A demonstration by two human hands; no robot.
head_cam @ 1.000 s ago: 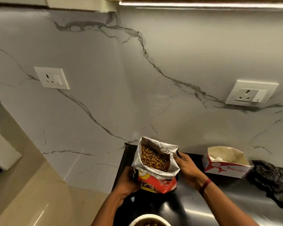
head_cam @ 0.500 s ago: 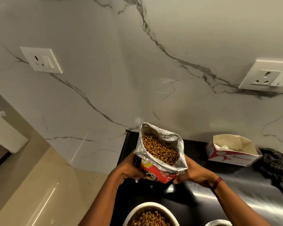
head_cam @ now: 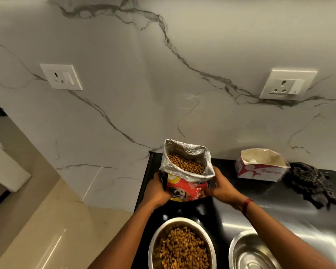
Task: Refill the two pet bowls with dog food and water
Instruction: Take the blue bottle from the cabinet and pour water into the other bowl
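Dog-food bag (head_cam: 186, 188), the bulkiest item over the black table (head_cam: 270, 206), is held upright near the wall, its mouth spread wide, likely so no kibble spills. Nearer the person sit the 2 bowls: the left bowl (head_cam: 182, 219) is already heaped with kibble, and the right bowl (head_cam: 250, 253) is bare steel, probably awaiting water. Left grip (head_cam: 157, 191) and right grip (head_cam: 221, 188) curl round the bag's sides, steadying it.

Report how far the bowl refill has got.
Done: the food bowl holds plenty of kibble. In hand: the left hand and right hand grip the open bag upright behind it, so pouring looks finished. Left: the steel bowl looks dry and empty; it needs water.
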